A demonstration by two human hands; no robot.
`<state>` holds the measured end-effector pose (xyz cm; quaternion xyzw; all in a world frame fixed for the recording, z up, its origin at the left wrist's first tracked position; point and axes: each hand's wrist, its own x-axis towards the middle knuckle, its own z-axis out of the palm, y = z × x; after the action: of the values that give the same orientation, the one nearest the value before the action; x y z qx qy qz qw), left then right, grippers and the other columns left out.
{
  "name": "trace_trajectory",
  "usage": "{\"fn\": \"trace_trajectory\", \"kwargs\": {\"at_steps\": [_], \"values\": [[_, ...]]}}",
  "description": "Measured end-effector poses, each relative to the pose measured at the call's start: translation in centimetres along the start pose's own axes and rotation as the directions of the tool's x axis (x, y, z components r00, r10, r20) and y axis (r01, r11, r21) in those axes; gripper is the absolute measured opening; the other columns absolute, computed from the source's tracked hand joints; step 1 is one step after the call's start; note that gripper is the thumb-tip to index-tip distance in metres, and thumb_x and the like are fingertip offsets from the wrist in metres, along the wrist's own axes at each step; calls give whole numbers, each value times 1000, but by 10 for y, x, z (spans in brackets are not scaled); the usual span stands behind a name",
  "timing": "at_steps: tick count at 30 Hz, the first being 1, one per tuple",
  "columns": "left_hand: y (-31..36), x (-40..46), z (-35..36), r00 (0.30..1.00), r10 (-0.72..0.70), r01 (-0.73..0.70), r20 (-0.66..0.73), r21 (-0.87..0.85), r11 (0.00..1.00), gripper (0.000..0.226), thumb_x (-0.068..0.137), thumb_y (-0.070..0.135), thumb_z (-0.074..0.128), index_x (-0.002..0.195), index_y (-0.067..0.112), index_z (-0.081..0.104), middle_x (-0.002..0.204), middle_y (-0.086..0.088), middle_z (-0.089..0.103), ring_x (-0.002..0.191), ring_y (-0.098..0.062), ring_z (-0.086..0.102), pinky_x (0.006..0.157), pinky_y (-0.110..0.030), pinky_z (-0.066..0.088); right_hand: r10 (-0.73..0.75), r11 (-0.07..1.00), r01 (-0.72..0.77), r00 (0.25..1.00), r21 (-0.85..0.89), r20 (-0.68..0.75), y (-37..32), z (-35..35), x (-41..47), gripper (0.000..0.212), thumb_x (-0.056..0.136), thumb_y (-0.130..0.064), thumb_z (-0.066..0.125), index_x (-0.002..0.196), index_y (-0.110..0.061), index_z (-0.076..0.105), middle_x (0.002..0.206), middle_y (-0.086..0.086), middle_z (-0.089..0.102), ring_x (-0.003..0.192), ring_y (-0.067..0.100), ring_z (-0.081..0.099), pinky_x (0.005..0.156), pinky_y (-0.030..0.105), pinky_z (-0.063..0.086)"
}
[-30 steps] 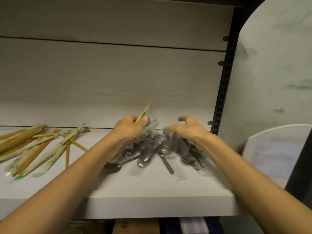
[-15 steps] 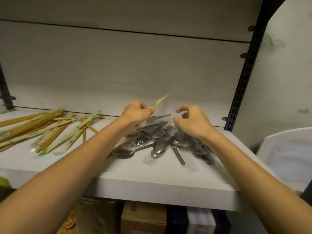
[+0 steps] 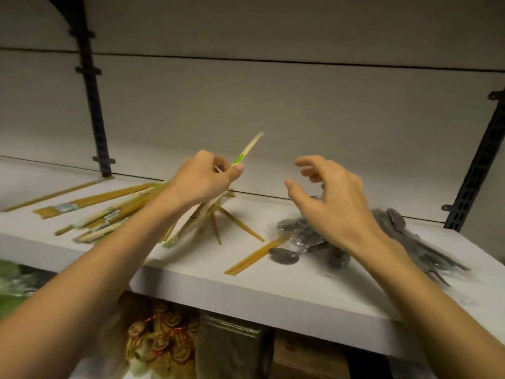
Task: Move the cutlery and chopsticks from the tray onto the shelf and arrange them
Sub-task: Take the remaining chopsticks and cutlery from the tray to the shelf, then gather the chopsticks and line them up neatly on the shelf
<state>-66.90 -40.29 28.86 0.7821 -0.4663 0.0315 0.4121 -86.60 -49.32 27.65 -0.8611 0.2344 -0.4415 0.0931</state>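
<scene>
The left hand [image 3: 203,177] pinches a wrapped chopstick [image 3: 247,148] to sort it toward the chopstick pile [image 3: 109,214] beneath, while the right hand [image 3: 332,198] hovers loosely spread, empty, above the spoons [image 3: 300,236].

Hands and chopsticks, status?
Left hand grips a wrapped chopstick pair above the chopstick pile. Right hand open over the spoons, holding nothing. One loose pair beside the spoons.

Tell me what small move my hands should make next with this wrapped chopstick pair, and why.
Probably carry the wrapped chopstick pair left and lay it on the chopstick pile. Your left hand pinches it above the shelf, between that pile and the spoons. Your right hand hovers open over the spoons, holding nothing. A loose pair near the spoons could follow.
</scene>
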Motion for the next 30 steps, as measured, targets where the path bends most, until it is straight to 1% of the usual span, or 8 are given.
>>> {"fn": "trace_trajectory", "kwargs": {"at_steps": [3,8,14,17,19,23,26,30], "values": [[-24,-8,-29,997,66,-65,-27,13,998,42,91,53,53,75,17,68,69,0,65,61,-15,53,55,-26,35,-63,998,64,995,7,-81,-30,12,-5,36,89,-34,62,122,-20,59,109,-2,64,100,12,56,88,30,44],[-80,-11,-85,986,166,-159,-33,156,975,37,91,53,52,72,24,64,63,9,61,61,-7,53,51,-25,33,-43,999,40,985,-25,-169,-76,49,-3,31,89,-29,65,118,-20,61,96,-2,65,86,14,59,82,33,50],[-162,18,-131,994,103,-105,25,306,946,37,89,56,54,82,22,68,78,1,65,80,-25,60,71,-37,52,131,981,-129,991,-144,2,-115,109,-6,39,87,-42,57,123,-27,57,102,-4,65,95,16,59,85,42,51],[-185,32,-128,993,80,-105,81,373,922,40,91,55,51,84,19,66,82,-5,67,78,-27,61,67,-36,50,276,918,-227,955,-324,113,-121,120,-17,41,89,-43,56,127,-27,54,113,1,64,101,19,58,84,45,53],[-195,39,-121,990,100,-134,98,452,882,43,94,53,47,88,15,65,83,-8,66,80,-32,60,64,-34,45,364,847,-290,928,-445,87,-120,118,-24,41,90,-43,56,127,-26,54,115,4,63,102,25,60,84,45,53],[-201,47,-103,986,112,-163,125,560,813,43,95,51,44,106,14,63,109,-14,64,100,-35,58,75,-37,44,532,674,-372,844,-638,69,-112,106,-34,42,87,-42,57,124,-22,54,114,9,63,106,32,58,84,43,52],[-191,44,-92,973,142,-219,180,552,805,44,95,50,44,120,17,57,122,-15,58,112,-36,54,84,-38,45,583,667,-405,806,-625,101,-108,104,-40,38,85,-42,59,116,-20,61,106,7,65,101,30,59,82,40,52],[-180,37,-78,924,245,-353,293,408,842,37,93,48,47,118,23,57,120,-11,57,112,-33,53,85,-37,44,543,737,-424,835,-526,89,-107,104,-44,29,87,-29,65,114,-17,66,89,1,63,91,23,61,81,34,51]]}}
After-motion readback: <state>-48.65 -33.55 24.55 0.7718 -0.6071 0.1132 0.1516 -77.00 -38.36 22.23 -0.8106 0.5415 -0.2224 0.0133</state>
